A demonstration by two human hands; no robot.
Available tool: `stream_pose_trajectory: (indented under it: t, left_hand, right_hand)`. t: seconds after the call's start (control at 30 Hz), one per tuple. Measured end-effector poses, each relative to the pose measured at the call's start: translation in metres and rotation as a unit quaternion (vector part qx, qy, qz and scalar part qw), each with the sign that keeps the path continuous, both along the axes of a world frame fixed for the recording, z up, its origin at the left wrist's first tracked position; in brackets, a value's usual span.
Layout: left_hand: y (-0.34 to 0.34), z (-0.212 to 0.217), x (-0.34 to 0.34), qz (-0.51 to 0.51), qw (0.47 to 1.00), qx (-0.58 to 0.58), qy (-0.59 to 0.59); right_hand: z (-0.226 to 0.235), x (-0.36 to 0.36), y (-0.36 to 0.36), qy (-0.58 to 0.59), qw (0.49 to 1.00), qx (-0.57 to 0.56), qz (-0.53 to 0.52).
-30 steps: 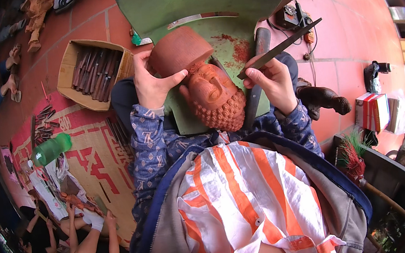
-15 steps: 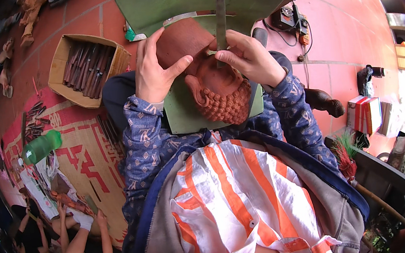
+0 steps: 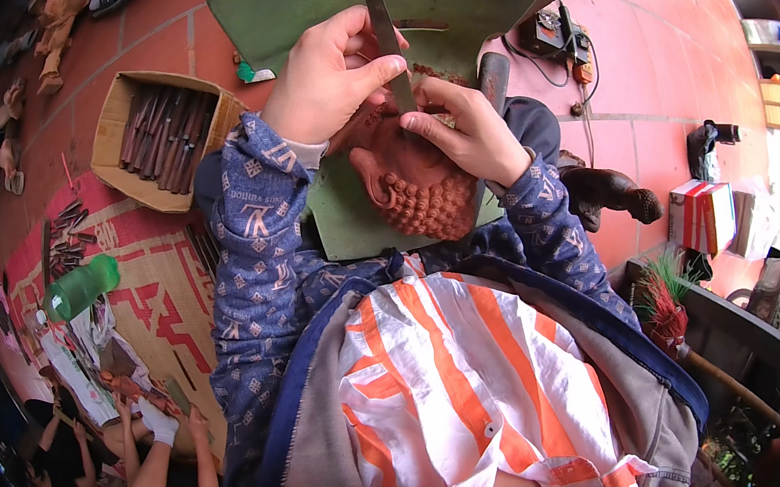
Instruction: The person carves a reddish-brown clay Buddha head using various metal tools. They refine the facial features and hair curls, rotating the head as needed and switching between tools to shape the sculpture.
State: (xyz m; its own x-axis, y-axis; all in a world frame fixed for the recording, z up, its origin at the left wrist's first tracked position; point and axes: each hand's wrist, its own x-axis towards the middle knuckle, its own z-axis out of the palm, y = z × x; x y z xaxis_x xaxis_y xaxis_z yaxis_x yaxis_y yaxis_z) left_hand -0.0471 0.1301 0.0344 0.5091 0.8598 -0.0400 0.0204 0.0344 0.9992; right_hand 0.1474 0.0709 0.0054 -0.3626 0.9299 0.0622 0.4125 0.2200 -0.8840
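Note:
A reddish-brown carved head with curled hair lies between my knees on a green plastic surface. Above it, both hands grip a long flat metal blade whose narrow end points away from me. My left hand pinches the blade from its left side, thumb laid across it. Closed around the blade's nearer end is my right hand, just over the carving's face. The hands hide much of the carving's far part and the blade's near tip.
To the left stands a cardboard box of dark-handled tools. A green bottle lies on the patterned mat, where other people sit at lower left. At right are a power box with cords, a dark carving and a red-striped carton.
My left hand has left the carving and moved right onto the blade. The blade's far end has tilted left, and my right hand has shifted slightly down and left.

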Motion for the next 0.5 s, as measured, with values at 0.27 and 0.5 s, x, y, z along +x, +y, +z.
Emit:
stream_pose_trajectory:
  t: [0.27,0.5]
  left_hand:
    - [-0.017,-0.011,0.002,0.006,0.999,-0.003,0.043]
    - [-0.018,-0.007,0.002,0.024,0.990,0.051,0.130]
  right_hand:
    - [-0.008,0.001,-0.012,0.061,0.998,0.008,0.017]
    - [0.001,-0.006,-0.004,-0.017,0.999,0.047,0.003]
